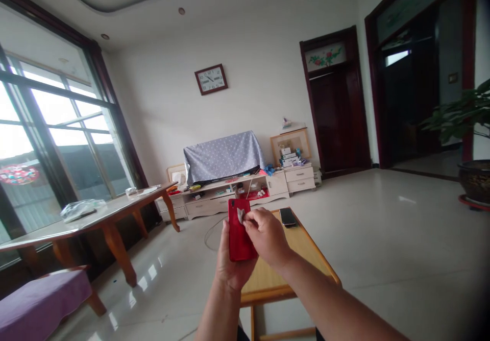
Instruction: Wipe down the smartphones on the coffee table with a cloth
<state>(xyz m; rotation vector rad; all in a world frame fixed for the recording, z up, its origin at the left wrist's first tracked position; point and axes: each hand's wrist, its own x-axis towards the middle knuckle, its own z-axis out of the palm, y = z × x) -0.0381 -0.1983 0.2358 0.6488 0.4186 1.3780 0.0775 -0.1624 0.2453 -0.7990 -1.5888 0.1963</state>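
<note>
A red phone is held upright with its back, camera corner at the top left, facing the camera. My left hand grips its lower part, the thumb along the left edge. Pinched in the fingertips of my right hand is a small grey cloth, which lies against the upper back of the phone. Both hands are above a small wooden table. On that table's far end rests a black phone.
A long wooden table with a plastic bag stands left, near a bench with purple cloth. Ahead is a white cabinet below a covered object. A potted plant stands far right.
</note>
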